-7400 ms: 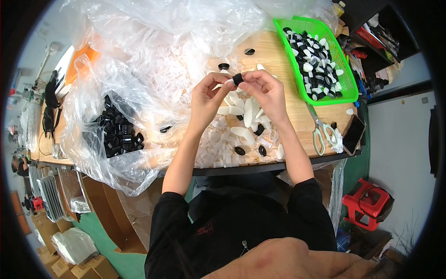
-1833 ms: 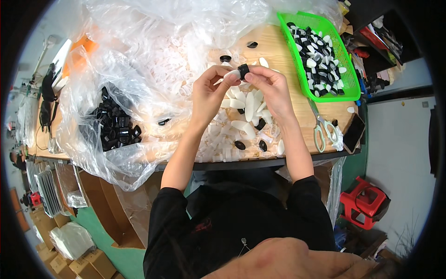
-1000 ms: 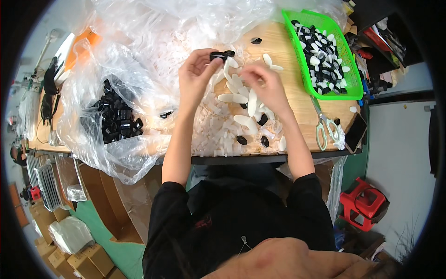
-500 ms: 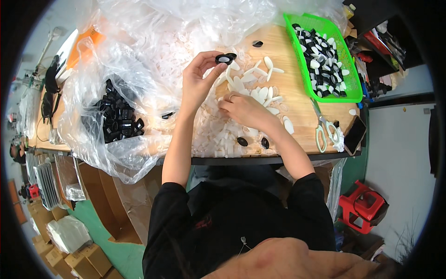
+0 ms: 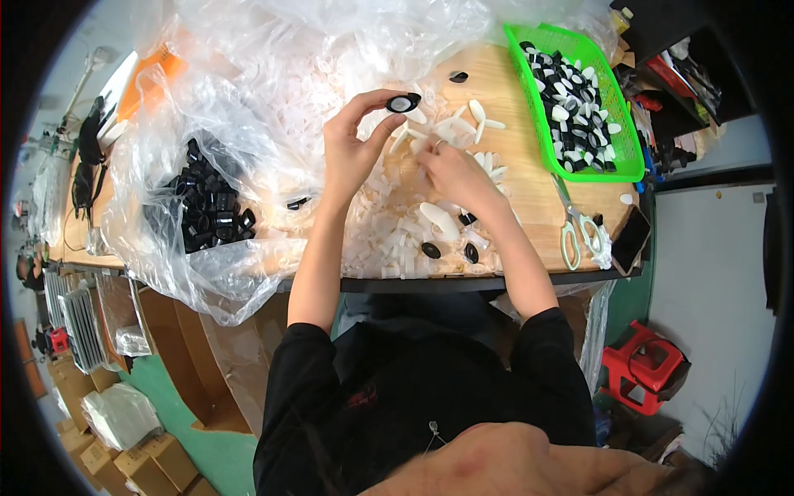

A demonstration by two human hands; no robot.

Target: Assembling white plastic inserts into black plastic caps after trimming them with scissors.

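Observation:
My left hand [image 5: 354, 136] is raised over the work table, pinching a black oval cap [image 5: 403, 103] with a pale centre between thumb and fingers. Just right of it, my right hand [image 5: 459, 172] reaches down among white oval pieces [image 5: 453, 130]. Its fingertips are smeared by motion, so whether they grip a piece is unclear. More white ovals [image 5: 438, 221] lie below that wrist. Black oval parts [image 5: 471, 253] rest near the table's front edge, and another black part [image 5: 458, 77] sits beyond my hands.
A green basket [image 5: 542, 124] at the right holds many black-and-white parts. Scissors [image 5: 571, 236] and a phone [image 5: 632, 240] lie below it. On the left, clear plastic [image 5: 136, 207] surrounds a heap of black rings [image 5: 217, 207]. Small translucent pieces [image 5: 310, 95] cover the middle.
My right hand has moved up and slightly right, uncovering white ovals and a black part below it. My left hand stays nearly in place, its cap's pale face now turned more into view.

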